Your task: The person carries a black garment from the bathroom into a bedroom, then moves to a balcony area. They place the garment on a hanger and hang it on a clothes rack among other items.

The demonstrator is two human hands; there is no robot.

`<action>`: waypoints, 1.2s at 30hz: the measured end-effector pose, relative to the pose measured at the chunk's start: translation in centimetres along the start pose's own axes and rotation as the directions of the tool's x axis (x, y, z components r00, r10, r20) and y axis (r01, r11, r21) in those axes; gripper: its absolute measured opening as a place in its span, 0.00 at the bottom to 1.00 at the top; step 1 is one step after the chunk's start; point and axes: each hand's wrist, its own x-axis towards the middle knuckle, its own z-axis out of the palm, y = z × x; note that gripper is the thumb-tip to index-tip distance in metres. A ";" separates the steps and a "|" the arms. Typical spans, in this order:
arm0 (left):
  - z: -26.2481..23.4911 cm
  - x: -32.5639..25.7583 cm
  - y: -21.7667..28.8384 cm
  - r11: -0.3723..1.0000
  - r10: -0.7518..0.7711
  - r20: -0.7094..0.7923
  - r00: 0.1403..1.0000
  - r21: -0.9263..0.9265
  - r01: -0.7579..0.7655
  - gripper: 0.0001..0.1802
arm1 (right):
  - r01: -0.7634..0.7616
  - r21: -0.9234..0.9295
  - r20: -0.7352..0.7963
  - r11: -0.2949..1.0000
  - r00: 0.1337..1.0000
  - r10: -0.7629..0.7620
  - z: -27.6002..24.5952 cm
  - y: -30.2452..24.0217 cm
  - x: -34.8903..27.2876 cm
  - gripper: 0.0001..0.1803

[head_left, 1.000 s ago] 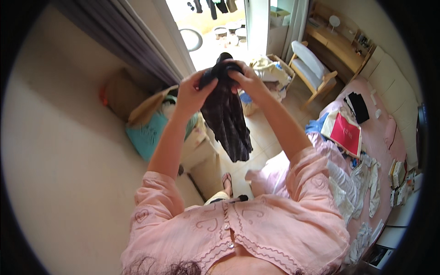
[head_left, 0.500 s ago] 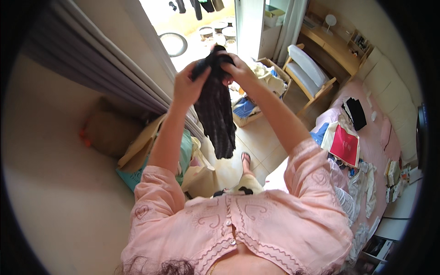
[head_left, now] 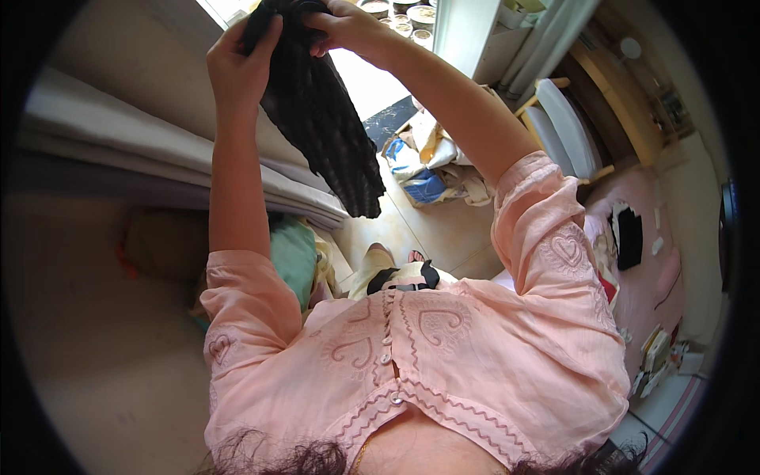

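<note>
A black garment point(head_left: 321, 119) of crinkled, see-through-looking cloth hangs from both my hands at the top of the view. Its lower end dangles free, slanting down to the right. On its upper left edge my left hand point(head_left: 241, 67) is closed, thumb pressed against the cloth. My right hand point(head_left: 348, 32) pinches the bunched upper right part, its fingers curled in. The very top of the garment is cut off by the picture's edge, and its exact kind is not clear.
A heap of clothes and cloths point(head_left: 431, 170) lies on the floor ahead, near a bright doorway with several pots point(head_left: 402, 16) beyond. Grey curtains point(head_left: 158, 131) and a teal bag point(head_left: 291, 257) are left. Right are a chair point(head_left: 558, 131), a desk point(head_left: 613, 91) and a pink-covered bed point(head_left: 617, 190).
Both hands and the black garment have moved up and left in the view, and the garment now slants. My body has turned or stepped, bringing the doorway nearer the top edge.
</note>
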 end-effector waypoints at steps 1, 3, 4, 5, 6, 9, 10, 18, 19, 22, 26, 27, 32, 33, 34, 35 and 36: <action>0.4 0.9 -0.5 0.999 -0.029 -0.005 1.000 -0.021 0.029 0.14 | -0.026 0.016 0.046 1.000 0.999 0.026 -0.5 0.5 1.3 0.19; 0.6 3.2 -2.4 0.998 -0.052 -0.026 0.998 -0.041 0.051 0.14 | -0.076 0.043 0.136 0.996 0.988 0.069 -1.6 1.0 4.4 0.17; 0.7 4.6 -3.7 0.998 -0.048 -0.039 0.998 -0.041 0.047 0.14 | -0.068 0.029 0.158 0.997 0.985 0.063 -2.2 1.0 6.1 0.17; 0.9 5.9 -4.8 0.998 -0.047 -0.047 0.998 -0.049 0.045 0.14 | -0.098 0.044 0.141 0.994 0.986 0.091 -2.9 1.4 7.5 0.17; 1.3 7.2 -5.8 0.998 -0.034 -0.057 0.998 -0.056 0.031 0.14 | -0.091 0.026 0.135 0.996 0.987 0.087 -3.7 1.8 9.3 0.17; 2.4 11.2 -9.0 0.995 -0.012 -0.072 0.997 -0.097 0.005 0.14 | -0.075 -0.051 0.160 0.996 0.984 0.082 -5.8 2.3 13.5 0.17; 2.7 12.5 -10.3 0.993 -0.017 -0.062 0.998 -0.117 0.009 0.13 | -0.085 -0.092 0.136 0.992 0.986 0.098 -6.4 2.3 14.7 0.17; 5.9 19.8 -18.2 0.997 -0.052 -0.091 0.995 -0.069 0.046 0.15 | -0.020 -0.109 0.111 0.994 0.993 0.032 -11.0 6.6 23.2 0.16; 6.5 20.6 -19.0 0.997 -0.064 -0.101 0.993 -0.042 0.060 0.16 | -0.035 -0.117 0.083 0.993 0.996 0.045 -11.6 7.1 24.2 0.16; 7.9 23.5 -21.9 0.992 -0.114 -0.152 0.982 -0.075 0.104 0.16 | -0.047 -0.107 0.046 0.993 0.998 0.052 -13.1 9.0 28.0 0.16; 8.9 27.0 -24.2 0.995 -0.070 -0.259 0.963 -0.083 0.050 0.15 | 0.112 -0.118 0.097 0.987 0.990 -0.101 -14.6 11.2 33.7 0.12; 9.5 28.5 -25.6 0.996 -0.051 -0.282 0.958 -0.084 0.028 0.14 | 0.165 -0.248 0.099 0.954 0.984 -0.145 -15.5 12.1 35.2 0.18; 10.3 35.2 -31.8 0.994 -0.088 -0.217 0.972 0.038 0.098 0.13 | 0.267 -0.540 0.101 0.798 0.962 -0.253 -23.0 15.8 42.2 0.20; 10.0 36.8 -33.0 0.990 -0.075 -0.216 0.974 0.105 0.099 0.13 | 0.325 -0.632 0.116 0.704 0.937 -0.328 -25.4 16.4 43.7 0.21; 9.0 37.7 -34.8 0.990 -0.074 -0.226 0.971 0.104 0.100 0.13 | 0.248 -0.642 0.089 0.726 0.964 -0.250 -27.1 17.1 45.3 0.22; 8.7 39.0 -35.6 0.988 -0.116 -0.215 0.970 0.077 0.135 0.12 | 0.147 -0.667 0.050 0.731 0.987 -0.153 -29.6 17.9 46.5 0.22; 8.2 39.9 -37.4 0.985 -0.120 -0.201 0.972 0.100 0.142 0.12 | 0.196 -0.732 0.071 0.652 0.974 -0.214 -32.3 18.7 47.2 0.21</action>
